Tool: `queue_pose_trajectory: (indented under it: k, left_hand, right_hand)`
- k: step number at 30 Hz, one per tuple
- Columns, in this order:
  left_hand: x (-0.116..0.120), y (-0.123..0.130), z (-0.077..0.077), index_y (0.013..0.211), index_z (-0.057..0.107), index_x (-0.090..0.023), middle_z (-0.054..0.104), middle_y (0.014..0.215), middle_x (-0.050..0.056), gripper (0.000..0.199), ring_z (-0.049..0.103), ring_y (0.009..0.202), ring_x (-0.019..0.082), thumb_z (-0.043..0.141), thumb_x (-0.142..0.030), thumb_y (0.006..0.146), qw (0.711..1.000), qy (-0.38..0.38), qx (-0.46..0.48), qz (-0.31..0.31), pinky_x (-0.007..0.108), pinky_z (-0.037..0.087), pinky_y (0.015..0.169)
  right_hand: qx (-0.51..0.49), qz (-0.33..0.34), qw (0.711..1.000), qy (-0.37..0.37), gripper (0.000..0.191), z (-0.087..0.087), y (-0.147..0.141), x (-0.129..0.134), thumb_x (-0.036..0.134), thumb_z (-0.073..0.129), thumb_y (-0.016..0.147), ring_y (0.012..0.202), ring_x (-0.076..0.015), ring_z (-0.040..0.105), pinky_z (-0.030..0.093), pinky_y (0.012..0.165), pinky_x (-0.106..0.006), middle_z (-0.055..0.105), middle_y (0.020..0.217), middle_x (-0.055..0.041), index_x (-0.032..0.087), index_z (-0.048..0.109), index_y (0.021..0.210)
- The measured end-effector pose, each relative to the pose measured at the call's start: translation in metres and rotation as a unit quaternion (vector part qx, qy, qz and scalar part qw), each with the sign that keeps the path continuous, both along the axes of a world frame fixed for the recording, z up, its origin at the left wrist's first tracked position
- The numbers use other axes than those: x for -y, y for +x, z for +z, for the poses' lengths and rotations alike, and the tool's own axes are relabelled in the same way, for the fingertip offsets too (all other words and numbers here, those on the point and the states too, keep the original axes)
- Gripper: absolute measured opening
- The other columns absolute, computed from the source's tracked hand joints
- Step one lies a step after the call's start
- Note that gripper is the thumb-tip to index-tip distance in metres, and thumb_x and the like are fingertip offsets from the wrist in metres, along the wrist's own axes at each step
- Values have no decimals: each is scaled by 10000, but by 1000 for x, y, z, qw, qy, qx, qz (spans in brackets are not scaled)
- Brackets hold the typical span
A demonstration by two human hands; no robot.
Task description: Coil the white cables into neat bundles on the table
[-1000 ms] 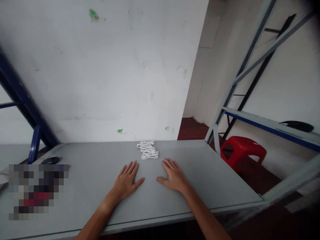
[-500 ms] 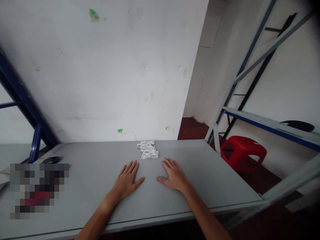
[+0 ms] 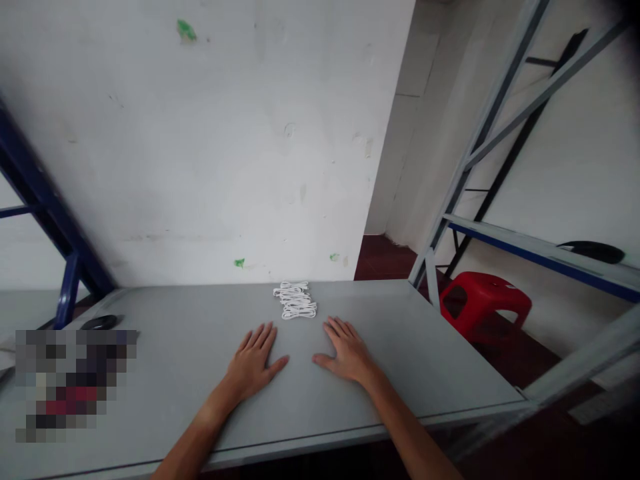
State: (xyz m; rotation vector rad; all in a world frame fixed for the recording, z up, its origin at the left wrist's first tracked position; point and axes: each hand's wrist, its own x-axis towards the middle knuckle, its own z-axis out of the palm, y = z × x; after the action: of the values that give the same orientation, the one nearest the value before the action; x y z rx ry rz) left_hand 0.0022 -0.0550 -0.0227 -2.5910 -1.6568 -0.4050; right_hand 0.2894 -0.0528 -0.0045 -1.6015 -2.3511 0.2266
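Note:
Palm down on the grey tabletop [image 3: 185, 347], my left hand [image 3: 253, 360] lies flat with its thumb spread to the right. My right hand [image 3: 345, 353] rests flat across from it, thumb pointing left and fingers apart. Neither hand holds anything. Several coiled white cables [image 3: 296, 301] lie in an overlapping row just beyond my fingertips, near the wall side of the table. Both hands are apart from the cables.
A white wall [image 3: 240, 147] rises behind the table. To the left are a dark blue metal post [image 3: 50, 213], a black object [image 3: 100, 323] and a blurred-out patch. On the right stand a metal rack [image 3: 475, 153] and a red plastic stool [image 3: 487, 300].
The view has shifted very slightly. Both hands and the cables stay where they were.

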Motion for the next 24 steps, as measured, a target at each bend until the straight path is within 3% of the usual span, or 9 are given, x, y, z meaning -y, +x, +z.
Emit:
queue_pose_trajectory:
  k: [24]
  left_hand:
    - [-1, -1, -4, 1509, 328, -184, 308, 1560, 91, 764, 304, 1438, 310, 368, -657, 910, 1000, 8, 8, -8, 504, 273, 1166]
  right_hand:
    - [4, 6, 1000, 20, 888, -4, 2, -2, 726, 498, 812, 1457, -293, 245, 180, 1196, -468, 318, 1569, -131, 154, 389, 1483]
